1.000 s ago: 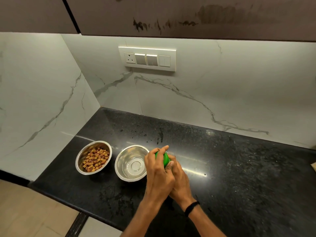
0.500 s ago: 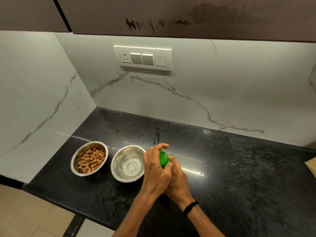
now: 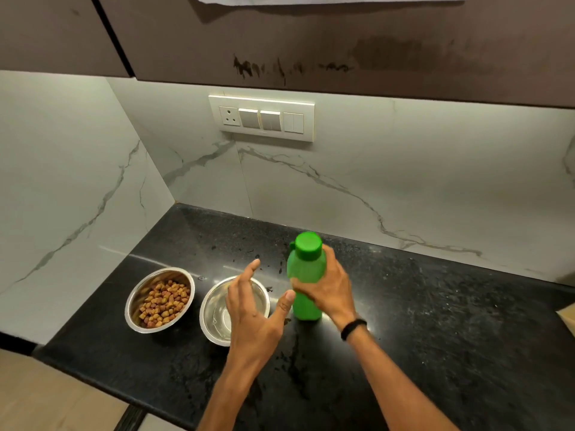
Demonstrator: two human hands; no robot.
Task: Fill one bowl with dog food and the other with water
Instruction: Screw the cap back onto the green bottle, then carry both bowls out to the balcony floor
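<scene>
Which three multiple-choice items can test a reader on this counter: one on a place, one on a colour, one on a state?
1. Where is the kibble bowl?
A. left of the other bowl
B. right of it
C. on the floor

2. What colour is the bottle?
A. red
B. green
C. blue

3. What does the left hand do?
A. grips the bottle
B. holds nothing, fingers spread
C. lifts a bowl

Answers: 1 A, it stands on the left of the two bowls; 2 B, it is green all over; 3 B, only the right hand grips the bottle.

Open counter (image 3: 451, 321) right of the green bottle (image 3: 303, 269); kibble bowl (image 3: 132, 301) and steel bowl (image 3: 214, 309) close on its left.
</scene>
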